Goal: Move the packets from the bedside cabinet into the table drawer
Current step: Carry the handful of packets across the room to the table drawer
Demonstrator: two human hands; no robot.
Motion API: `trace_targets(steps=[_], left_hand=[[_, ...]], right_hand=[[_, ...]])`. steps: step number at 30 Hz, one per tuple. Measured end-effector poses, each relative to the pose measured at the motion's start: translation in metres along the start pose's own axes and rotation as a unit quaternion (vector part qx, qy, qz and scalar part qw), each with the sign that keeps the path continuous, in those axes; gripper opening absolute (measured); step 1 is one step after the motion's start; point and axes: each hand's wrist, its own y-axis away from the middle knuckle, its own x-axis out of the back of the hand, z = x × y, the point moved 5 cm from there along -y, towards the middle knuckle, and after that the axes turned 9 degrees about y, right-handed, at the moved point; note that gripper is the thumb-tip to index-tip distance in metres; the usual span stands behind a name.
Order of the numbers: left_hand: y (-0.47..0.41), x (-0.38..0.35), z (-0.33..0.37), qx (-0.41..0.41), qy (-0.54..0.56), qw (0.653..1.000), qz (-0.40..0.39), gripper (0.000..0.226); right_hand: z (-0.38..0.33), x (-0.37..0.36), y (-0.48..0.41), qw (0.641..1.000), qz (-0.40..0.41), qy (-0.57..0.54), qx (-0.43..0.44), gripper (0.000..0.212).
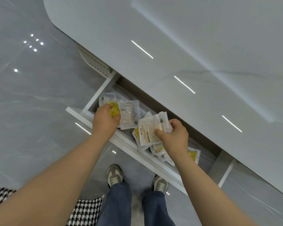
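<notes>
White drawer (pixel 98 93) stands pulled out under glossy grey table (pixel 203 46). Curled fingers of left hand (pixel 105 119) grip yellow packet (pixel 114 109) at drawer's left end. Thumb and curled fingers of right hand (pixel 175 134) pinch printed packets (pixel 151 129) above drawer middle. More loose packets (pixel 130 111) lie inside drawer.

A black-and-white checked cloth (pixel 87 212) lies at seven o'clock on the glossy grey floor (pixel 31 98). At six o'clock, a pair of grey sneakers (pixel 114 176) shows beneath blue jeans (pixel 116 206). Light spots (pixel 33 43) glint at ten o'clock.
</notes>
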Motion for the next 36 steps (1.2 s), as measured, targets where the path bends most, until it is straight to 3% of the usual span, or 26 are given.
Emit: trace_targets(steps=[4, 11, 14, 17, 22, 26, 30, 36], left_hand=[[0.004, 0.006, -0.006, -0.115, -0.095, 0.989, -0.005, 0.034], [0.003, 0.006, -0.012, -0.153, -0.087, 0.984, -0.012, 0.036], [0.002, 0.006, -0.012, -0.154, -0.085, 0.984, -0.01, 0.035], [0.003, 0.005, -0.012, -0.153, -0.095, 0.983, -0.018, 0.036], [0.012, 0.008, -0.007, -0.148, -0.106, 0.98, -0.081, 0.041], [0.037, 0.029, 0.006, -0.135, -0.111, 0.978, -0.113, 0.043], [0.069, 0.065, 0.027, -0.119, -0.129, 0.976, -0.127, 0.045], [0.132, 0.125, 0.087, -0.14, -0.163, 0.965, -0.151, 0.042]], right_hand=[[-0.009, -0.029, -0.017, 1.0, -0.014, 0.002, -0.002, 0.023], [-0.027, -0.076, -0.057, 0.999, -0.015, -0.03, -0.005, 0.022], [-0.03, -0.087, -0.071, 1.0, -0.006, 0.008, -0.002, 0.022], [-0.03, -0.089, -0.08, 0.992, -0.029, 0.124, 0.002, 0.031], [-0.028, -0.069, -0.064, 0.959, -0.05, 0.279, 0.033, 0.056], [-0.028, -0.039, -0.024, 0.952, -0.098, 0.287, 0.047, 0.054], [-0.044, -0.003, 0.024, 0.935, -0.109, 0.325, 0.086, 0.021], [-0.083, 0.068, 0.115, 0.91, -0.131, 0.372, 0.127, 0.037]])
